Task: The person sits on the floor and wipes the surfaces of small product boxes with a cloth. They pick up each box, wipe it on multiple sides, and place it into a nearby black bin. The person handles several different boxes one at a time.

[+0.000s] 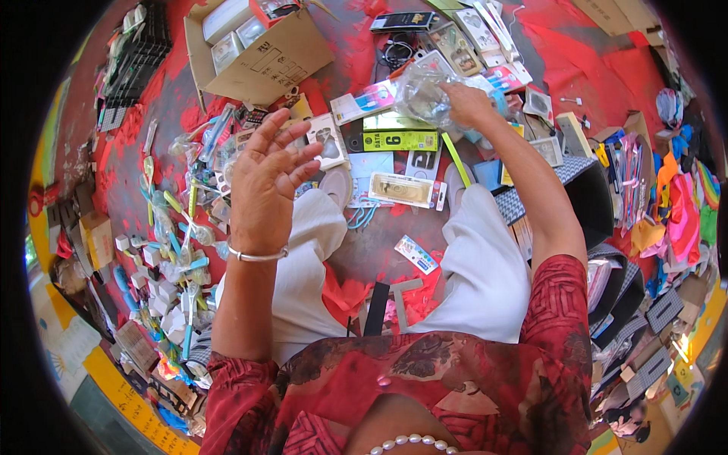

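Note:
My left hand (265, 174) is raised above the floor, palm turned inward and fingers spread, holding nothing; a bracelet circles its wrist. My right hand (466, 106) reaches far forward and pinches a crumpled clear plastic bag (425, 97); its fingertips are partly lost against the plastic. Under and beside the bag lie a yellow-green boxed package (400, 142) and a white card pack with pink and blue items (365, 101). Nearer me is a clear-fronted pack with a gold item (403, 189). A white box with a heart-shaped picture (327, 142) lies beside my left fingers.
An open cardboard box (262, 64) with packages stands at the far left. Loose brushes and small goods (178, 243) crowd the left floor. At right are dark patterned boxes (565, 197) and bright folded items (675, 189). A small blue-white card (416, 254) lies between my legs.

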Tool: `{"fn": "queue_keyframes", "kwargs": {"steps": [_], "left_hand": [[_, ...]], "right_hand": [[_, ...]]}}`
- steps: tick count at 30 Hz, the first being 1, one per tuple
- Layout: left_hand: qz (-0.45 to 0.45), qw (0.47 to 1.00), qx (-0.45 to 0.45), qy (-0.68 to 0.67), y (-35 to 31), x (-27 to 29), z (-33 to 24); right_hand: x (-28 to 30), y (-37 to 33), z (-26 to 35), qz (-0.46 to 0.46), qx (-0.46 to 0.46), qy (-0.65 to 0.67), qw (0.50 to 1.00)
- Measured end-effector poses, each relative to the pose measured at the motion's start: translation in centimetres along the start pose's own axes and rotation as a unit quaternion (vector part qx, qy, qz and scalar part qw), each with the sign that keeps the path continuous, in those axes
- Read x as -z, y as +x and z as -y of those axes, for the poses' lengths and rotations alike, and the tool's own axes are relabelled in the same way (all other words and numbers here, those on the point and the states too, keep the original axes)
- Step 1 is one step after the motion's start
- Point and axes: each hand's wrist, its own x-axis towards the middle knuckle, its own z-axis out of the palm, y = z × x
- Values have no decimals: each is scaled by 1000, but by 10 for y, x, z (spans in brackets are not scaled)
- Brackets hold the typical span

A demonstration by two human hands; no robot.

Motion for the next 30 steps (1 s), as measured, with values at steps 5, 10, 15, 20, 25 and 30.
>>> {"fn": "queue_keyframes", "kwargs": {"steps": [5, 10, 15, 20, 25, 30], "left_hand": [[19, 999, 28, -8, 1, 2, 0], [-1, 998, 56, -4, 3, 2, 1], [10, 994, 102, -37, 7, -2, 5], [22, 992, 119, -35, 13, -6, 10], [53, 986, 155, -20, 19, -9, 13], [63, 985, 157, -23, 18, -10, 13]], "right_hand": [[-30, 56, 51, -54, 117, -86, 988], [-72, 77, 73, -6, 148, -95, 984], [-94, 101, 106, 18, 57, 1, 998], [-115, 124, 114, -59, 39, 49, 996], [-131, 135, 106, 10, -48, 49, 998], [-130, 124, 119, 19, 36, -5, 999]]}}
